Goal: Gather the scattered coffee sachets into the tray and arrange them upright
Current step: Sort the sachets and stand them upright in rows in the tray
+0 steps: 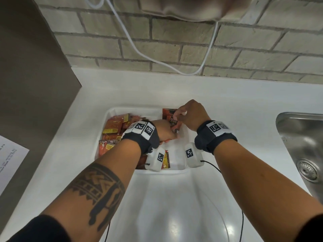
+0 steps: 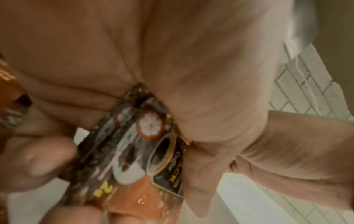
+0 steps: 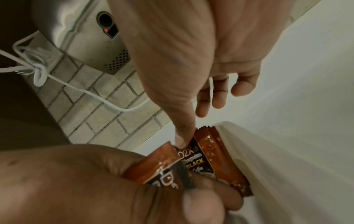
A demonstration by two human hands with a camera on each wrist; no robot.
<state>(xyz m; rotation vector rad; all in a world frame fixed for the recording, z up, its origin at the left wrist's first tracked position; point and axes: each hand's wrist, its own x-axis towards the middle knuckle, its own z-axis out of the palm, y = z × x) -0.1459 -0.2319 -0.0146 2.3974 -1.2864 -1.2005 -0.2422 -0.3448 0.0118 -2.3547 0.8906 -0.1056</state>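
- Left hand (image 1: 163,131) grips several black-coffee sachets (image 2: 138,153) inside the white tray (image 1: 108,116).
- Right hand (image 1: 190,114) pinches an upright sachet (image 1: 172,119) at the tray's far right.
- More sachets (image 1: 113,130) lie heaped at its left.

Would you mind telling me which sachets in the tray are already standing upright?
The dark black-coffee sachets in the tray's far right corner, under the right hand; the orange sachets on the left lie jumbled.
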